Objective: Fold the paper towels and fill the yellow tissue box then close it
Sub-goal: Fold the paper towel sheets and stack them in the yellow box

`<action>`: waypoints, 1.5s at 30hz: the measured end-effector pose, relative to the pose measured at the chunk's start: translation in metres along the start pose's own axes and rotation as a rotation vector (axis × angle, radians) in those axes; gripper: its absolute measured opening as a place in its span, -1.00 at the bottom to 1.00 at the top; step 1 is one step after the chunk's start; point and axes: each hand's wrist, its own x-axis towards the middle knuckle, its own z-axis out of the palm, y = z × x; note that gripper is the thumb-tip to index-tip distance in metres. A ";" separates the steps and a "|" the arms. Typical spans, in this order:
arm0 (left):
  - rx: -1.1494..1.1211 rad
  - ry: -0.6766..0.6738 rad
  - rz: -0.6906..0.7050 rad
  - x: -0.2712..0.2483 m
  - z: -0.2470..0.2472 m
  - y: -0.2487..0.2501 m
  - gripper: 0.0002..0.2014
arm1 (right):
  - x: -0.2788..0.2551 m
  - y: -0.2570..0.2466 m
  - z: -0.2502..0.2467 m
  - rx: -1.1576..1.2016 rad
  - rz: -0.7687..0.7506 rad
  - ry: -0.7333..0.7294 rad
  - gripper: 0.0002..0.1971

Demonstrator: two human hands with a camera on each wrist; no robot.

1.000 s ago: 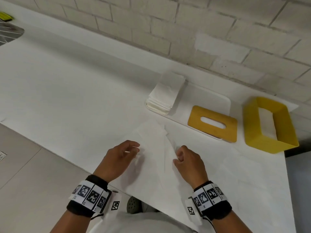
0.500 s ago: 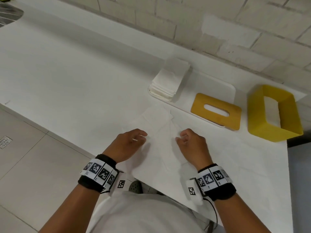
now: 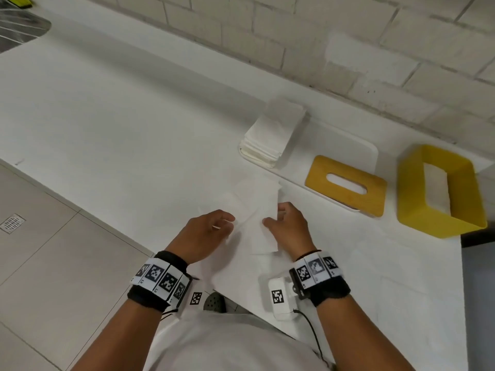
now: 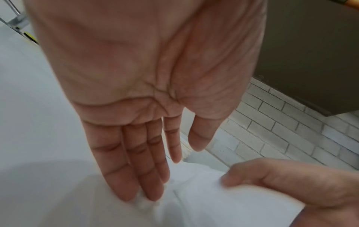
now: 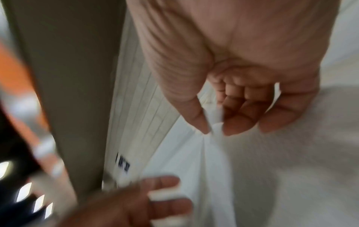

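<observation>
Paper towel [image 3: 257, 210] is what I have under both hands, a single white sheet spread on the white counter [image 3: 120, 124] just in front of the white tray [image 3: 359, 153], with part of it raised between my hands. My right hand [image 3: 290, 228] pinches a bunched fold of the sheet between thumb and curled fingers [image 5: 236, 126], as the right wrist view shows plainly. My left hand [image 3: 203, 234] has its fingers [image 4: 136, 172] straight and together, tips pressing down into the sheet, thumb held apart; it grips nothing. On the tray's left end sits a stack of folded paper towels [image 3: 270, 137]. At the tray's near right corner lies the yellow lid [image 3: 345, 188], flat, its oval slot facing up. To the right of the tray, just beside the lid but apart from it, the yellow tissue box [image 3: 439, 191] stands on the counter with its opening towards me; something white shows inside, though I cannot tell what. Behind the tray rises a wall of pale painted brick [image 3: 321, 36]. Far to the left of the tray, at the counter's back corner, I see the edge of a metal sink [image 3: 18, 28]. Below the counter's front edge, grey floor tiles [image 3: 48, 263] run out with a small drain grate [image 3: 12, 223] set in them.
</observation>
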 end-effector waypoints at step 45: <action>-1.090 0.136 -0.153 -0.005 -0.027 0.030 -0.64 | 0.063 0.002 -0.003 -0.106 -0.148 0.230 -0.93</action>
